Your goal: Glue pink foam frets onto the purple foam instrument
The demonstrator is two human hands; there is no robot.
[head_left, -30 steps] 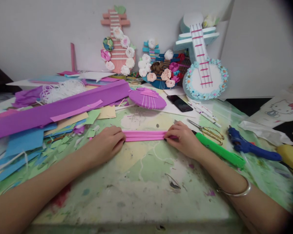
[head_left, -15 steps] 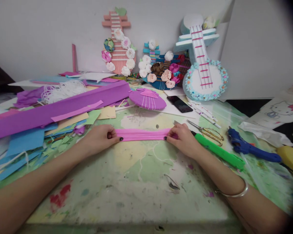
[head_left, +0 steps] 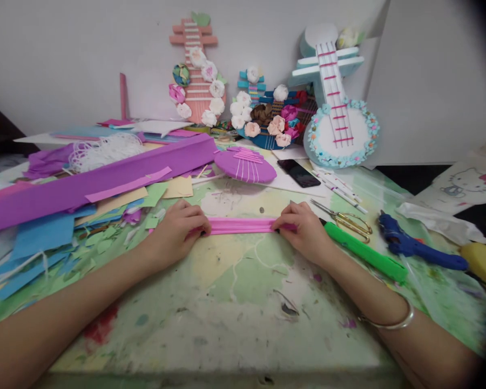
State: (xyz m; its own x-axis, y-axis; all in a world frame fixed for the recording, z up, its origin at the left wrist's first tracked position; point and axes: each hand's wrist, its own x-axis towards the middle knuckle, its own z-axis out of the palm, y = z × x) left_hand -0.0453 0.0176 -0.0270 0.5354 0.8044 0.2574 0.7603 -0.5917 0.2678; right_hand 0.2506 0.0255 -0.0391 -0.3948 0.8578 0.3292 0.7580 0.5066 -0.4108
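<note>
A pink strip of crepe paper [head_left: 243,226], with folds running along its length, lies stretched level just over the painted table. My left hand [head_left: 182,227] pinches it near the left, fingertips bent down over it; a bit of pink shows beyond the hand's left side. My right hand [head_left: 302,229] grips the right end between thumb and fingers. Right beside that hand lies a bright green utility knife [head_left: 366,253], its front end hidden behind the hand. Gold-handled scissors [head_left: 350,221] rest just past it.
A blue glue gun [head_left: 413,243] lies at the right. Behind the strip are a purple oval piece with strings [head_left: 245,165] and a black phone [head_left: 298,173]. Purple paper [head_left: 105,178] and scraps cover the left. Decorated model lutes [head_left: 342,129] lean on the wall.
My left hand has slid right along the strip, so less of it shows between my hands. The strip looks narrower, more folded together. My right hand has hardly moved.
</note>
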